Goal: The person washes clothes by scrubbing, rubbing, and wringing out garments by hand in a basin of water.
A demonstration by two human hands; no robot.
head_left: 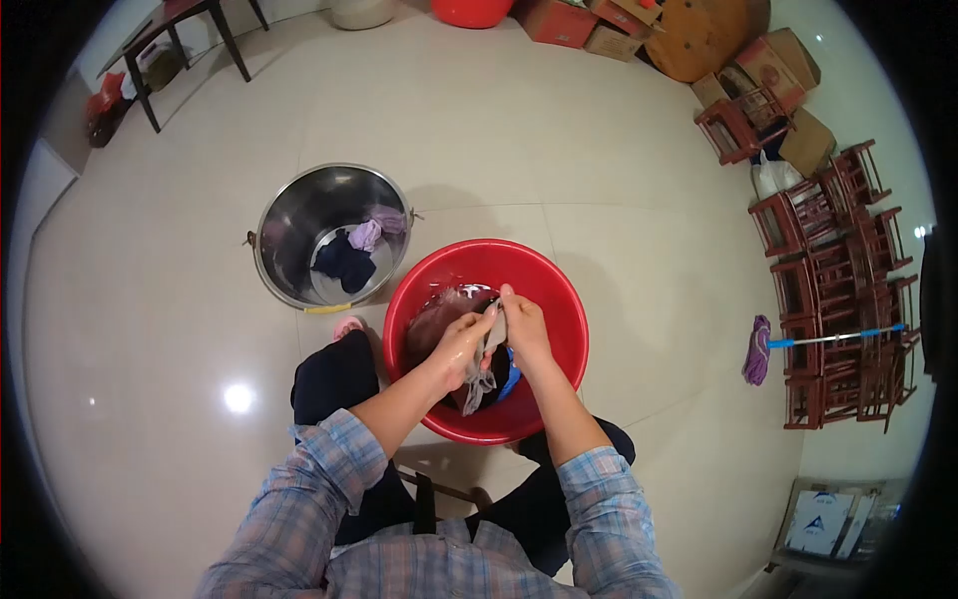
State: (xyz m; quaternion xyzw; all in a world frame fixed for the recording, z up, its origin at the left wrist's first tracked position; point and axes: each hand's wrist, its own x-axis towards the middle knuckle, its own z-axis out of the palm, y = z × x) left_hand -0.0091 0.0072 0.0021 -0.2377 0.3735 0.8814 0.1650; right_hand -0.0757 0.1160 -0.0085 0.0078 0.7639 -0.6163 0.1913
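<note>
Over a red plastic basin (pixel 571 309) my two hands hold a wet grey cloth (pixel 481 384) between them, its lower end hanging down. My left hand (pixel 463 344) has its fingers wrapped round the cloth, and my right hand (pixel 524 324) pinches it at the upper end. Water and dark wet fabric (pixel 429 324) lie in the basin below, with a bit of blue material (pixel 511 374) near my right wrist. A steel bucket (pixel 284 235) stands to the left, holding a dark blue cloth (pixel 344 262) and a light purple cloth (pixel 366 236).
Stacked wooden stools (pixel 833 290) line the right wall, with a purple-headed mop (pixel 758 349) across them. Cardboard boxes (pixel 559 22) and a round wooden board (pixel 699 35) sit at the back right. A dark table (pixel 180 15) stands at the back left on the tiled floor.
</note>
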